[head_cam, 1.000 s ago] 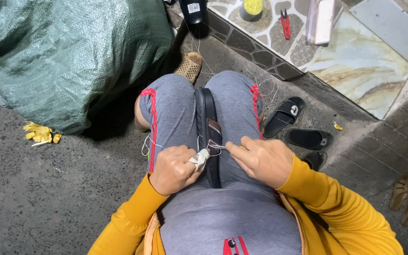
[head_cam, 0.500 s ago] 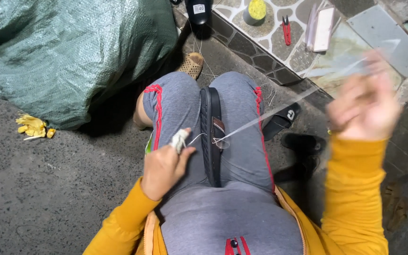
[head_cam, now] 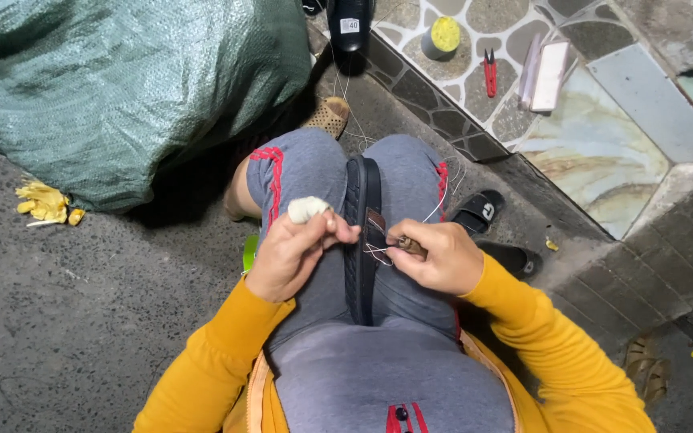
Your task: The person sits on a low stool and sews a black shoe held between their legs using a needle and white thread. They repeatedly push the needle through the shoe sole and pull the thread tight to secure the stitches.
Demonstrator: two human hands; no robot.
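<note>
A dark sandal (head_cam: 362, 232) stands on edge, clamped between the person's grey-trousered knees, at the centre of the view. The right hand (head_cam: 436, 258), at about 3 o'clock from the sandal, is closed around a small brown-handled tool (head_cam: 411, 246) whose tip meets the sandal's side where pale thread (head_cam: 378, 252) crosses it. The left hand (head_cam: 294, 252), at 9 o'clock, pinches the thread against the sandal's edge; one of its fingers wears a white wrapping (head_cam: 307, 209).

Judging by the few loops of thread at one spot on the strap side, the stitching looks partly done; how much of the seam remains cannot be told, since the far side is hidden.

At 12 o'clock lie a green sack (head_cam: 122, 88), a yellow spool (head_cam: 444, 36) and red snips (head_cam: 490, 72) on the tiled step (head_cam: 603, 144). Black slippers (head_cam: 479, 212) sit at 2 o'clock.
</note>
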